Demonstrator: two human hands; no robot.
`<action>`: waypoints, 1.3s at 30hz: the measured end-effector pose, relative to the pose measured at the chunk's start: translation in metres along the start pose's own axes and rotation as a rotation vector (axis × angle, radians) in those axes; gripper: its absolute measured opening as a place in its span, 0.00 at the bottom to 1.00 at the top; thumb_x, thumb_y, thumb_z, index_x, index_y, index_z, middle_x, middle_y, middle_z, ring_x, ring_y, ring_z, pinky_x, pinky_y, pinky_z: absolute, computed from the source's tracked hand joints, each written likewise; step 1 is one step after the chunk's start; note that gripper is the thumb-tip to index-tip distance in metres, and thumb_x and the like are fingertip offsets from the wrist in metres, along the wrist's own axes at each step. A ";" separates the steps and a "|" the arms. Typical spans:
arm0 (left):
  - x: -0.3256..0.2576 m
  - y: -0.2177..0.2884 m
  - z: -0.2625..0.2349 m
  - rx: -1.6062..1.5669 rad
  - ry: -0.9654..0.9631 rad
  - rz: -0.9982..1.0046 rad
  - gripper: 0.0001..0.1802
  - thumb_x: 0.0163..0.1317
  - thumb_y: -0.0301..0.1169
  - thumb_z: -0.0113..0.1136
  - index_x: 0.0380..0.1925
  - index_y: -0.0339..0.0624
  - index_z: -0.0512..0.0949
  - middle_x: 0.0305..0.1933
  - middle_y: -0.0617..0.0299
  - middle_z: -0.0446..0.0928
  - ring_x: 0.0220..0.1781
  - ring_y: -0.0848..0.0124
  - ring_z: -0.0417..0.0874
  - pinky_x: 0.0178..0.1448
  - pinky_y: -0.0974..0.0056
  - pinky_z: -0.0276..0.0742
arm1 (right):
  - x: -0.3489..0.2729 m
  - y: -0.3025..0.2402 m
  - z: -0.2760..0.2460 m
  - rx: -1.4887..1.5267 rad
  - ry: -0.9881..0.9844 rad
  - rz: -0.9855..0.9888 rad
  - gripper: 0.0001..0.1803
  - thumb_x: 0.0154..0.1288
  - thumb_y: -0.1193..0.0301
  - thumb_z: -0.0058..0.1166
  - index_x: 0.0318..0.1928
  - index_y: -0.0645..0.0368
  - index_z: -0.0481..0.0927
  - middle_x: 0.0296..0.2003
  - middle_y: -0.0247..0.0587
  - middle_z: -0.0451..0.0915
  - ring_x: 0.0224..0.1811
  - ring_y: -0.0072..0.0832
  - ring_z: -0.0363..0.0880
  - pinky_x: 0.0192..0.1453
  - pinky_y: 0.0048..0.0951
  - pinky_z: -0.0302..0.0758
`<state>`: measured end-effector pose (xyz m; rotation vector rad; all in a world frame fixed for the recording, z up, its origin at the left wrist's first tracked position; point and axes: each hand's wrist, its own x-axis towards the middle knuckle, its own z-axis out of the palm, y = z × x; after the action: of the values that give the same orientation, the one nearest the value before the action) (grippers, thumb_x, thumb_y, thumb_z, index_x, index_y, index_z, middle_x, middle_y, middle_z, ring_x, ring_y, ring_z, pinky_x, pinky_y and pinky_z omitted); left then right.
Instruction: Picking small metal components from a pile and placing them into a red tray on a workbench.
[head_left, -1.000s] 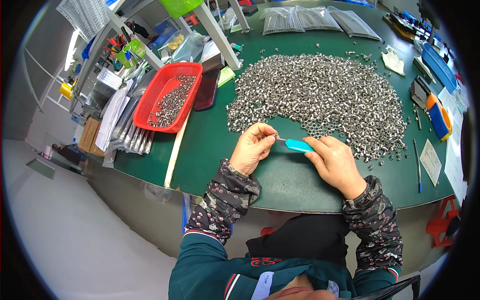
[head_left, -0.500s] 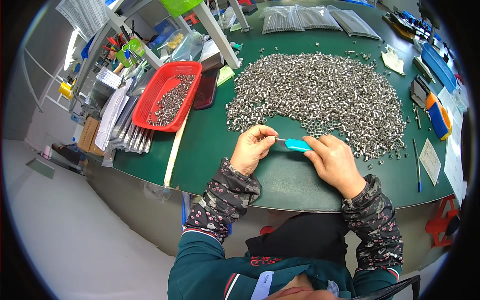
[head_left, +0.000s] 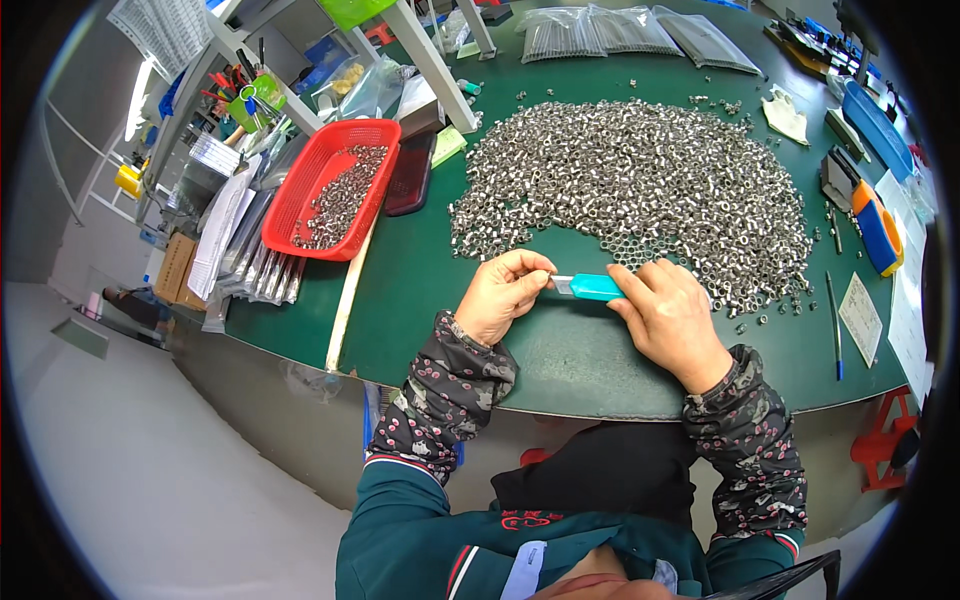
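Observation:
My right hand point(head_left: 668, 315) grips a turquoise handled tool point(head_left: 592, 287) and holds it level above the green table point(head_left: 560, 350). My left hand point(head_left: 506, 293) pinches the pale tip end of that tool with thumb and fingers closed; whatever small part sits there is hidden by the fingers. Just beyond both hands spreads a big heap of small silver metal nuts point(head_left: 640, 190). Both forearms wear dark patterned sleeve covers.
A red plastic basket point(head_left: 330, 190) with several more silver parts stands at the left, with a dark flat case point(head_left: 408, 175) beside it. Bagged parts point(head_left: 620, 30) lie at the back. Blue trays point(head_left: 875, 125), an orange-blue tool point(head_left: 878, 228) and a pen point(head_left: 833, 320) line the right edge.

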<state>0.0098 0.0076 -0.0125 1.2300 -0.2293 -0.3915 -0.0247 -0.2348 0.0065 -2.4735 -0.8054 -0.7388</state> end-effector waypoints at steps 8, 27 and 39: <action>-0.002 0.005 -0.001 0.004 -0.027 -0.057 0.07 0.65 0.27 0.56 0.41 0.38 0.76 0.33 0.66 0.77 0.18 0.88 0.60 0.20 0.80 0.52 | 0.001 0.001 0.000 -0.033 0.019 -0.058 0.21 0.49 0.68 0.64 0.46 0.57 0.77 0.26 0.36 0.70 0.30 0.33 0.71 0.33 0.34 0.67; 0.000 0.005 0.001 -0.071 0.005 -0.117 0.07 0.68 0.28 0.54 0.42 0.37 0.75 0.33 0.65 0.75 0.19 0.87 0.61 0.19 0.81 0.54 | 0.003 0.008 -0.005 -0.059 0.048 -0.088 0.22 0.49 0.67 0.64 0.47 0.58 0.77 0.27 0.36 0.71 0.31 0.32 0.70 0.36 0.33 0.66; 0.000 0.002 -0.006 -0.302 -0.004 -0.082 0.07 0.70 0.30 0.51 0.42 0.39 0.75 0.33 0.64 0.75 0.21 0.86 0.64 0.18 0.81 0.57 | 0.002 0.007 -0.011 -0.129 -0.056 -0.109 0.20 0.48 0.68 0.64 0.44 0.57 0.77 0.26 0.36 0.70 0.31 0.32 0.70 0.35 0.33 0.66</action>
<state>0.0124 0.0134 -0.0120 0.9428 -0.1178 -0.4817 -0.0233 -0.2451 0.0144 -2.5913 -0.9475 -0.7848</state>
